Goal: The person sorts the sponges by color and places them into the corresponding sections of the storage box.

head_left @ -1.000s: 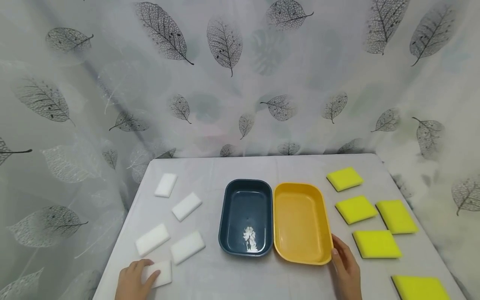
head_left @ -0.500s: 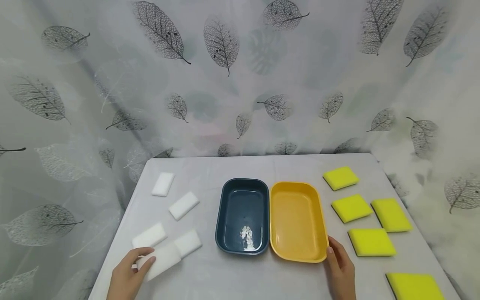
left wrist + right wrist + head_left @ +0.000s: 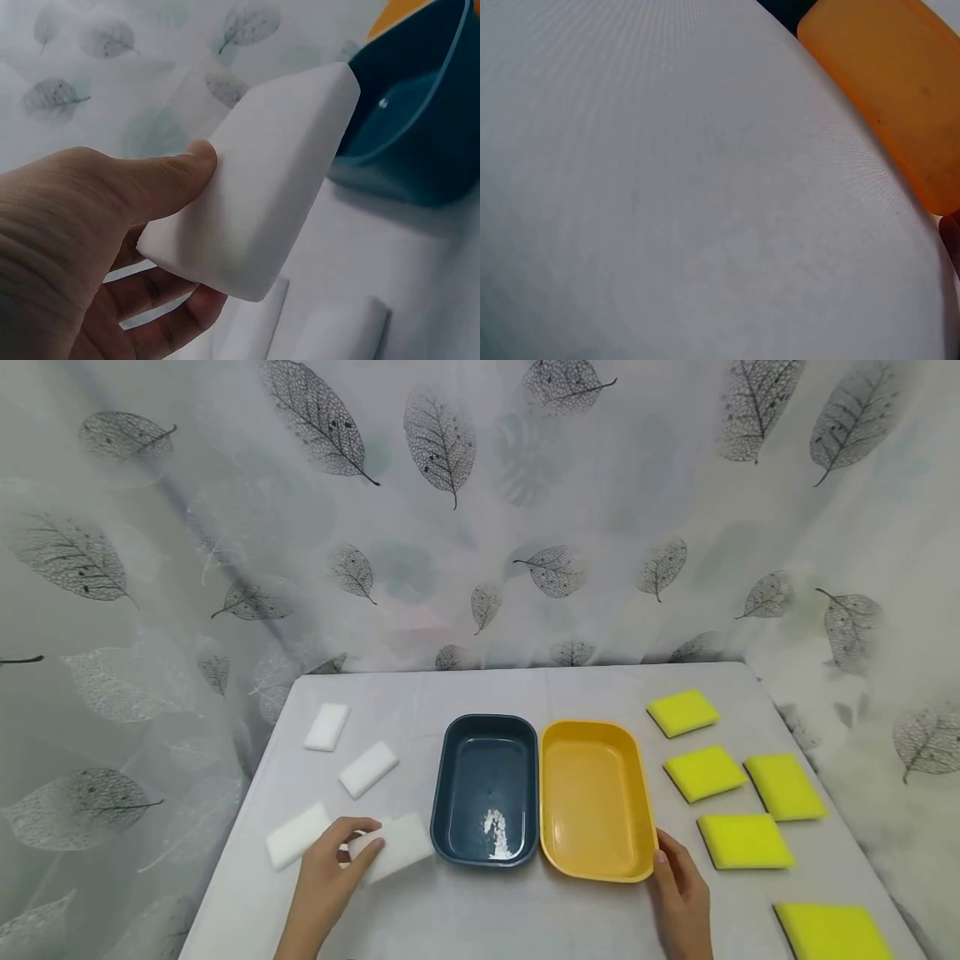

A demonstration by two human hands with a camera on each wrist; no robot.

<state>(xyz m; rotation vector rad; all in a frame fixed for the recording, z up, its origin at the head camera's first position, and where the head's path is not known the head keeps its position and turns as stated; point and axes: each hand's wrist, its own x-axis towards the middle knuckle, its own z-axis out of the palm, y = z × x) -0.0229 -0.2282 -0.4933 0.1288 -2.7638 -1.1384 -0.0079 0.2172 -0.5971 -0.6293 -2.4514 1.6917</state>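
Observation:
My left hand (image 3: 326, 872) pinches a white block (image 3: 399, 847) between thumb and fingers, just left of the dark blue tray (image 3: 442, 827). In the left wrist view, the thumb of my left hand (image 3: 142, 217) lies on the broad face of the tilted white block (image 3: 262, 165), other fingers beneath. The blue tray (image 3: 405, 176) stands beyond it. My right hand (image 3: 682, 902) touches the near right corner of the yellow tray (image 3: 600, 870), fingers loosely bent. At the right wrist view's edge, part of a finger (image 3: 951, 232) meets that tray (image 3: 892, 82).
Other white blocks (image 3: 367, 769) lie on the white-covered table (image 3: 480, 910) at left. Several yellow blocks (image 3: 745, 842) with dark undersides lie at right. The two trays stand side by side. A leaf-patterned curtain (image 3: 480, 527) hangs behind the table.
My left hand has lifted the nearest white block and carried it right and away from me, over another white block towards the blue tray. The right hand remains at the yellow tray's corner.

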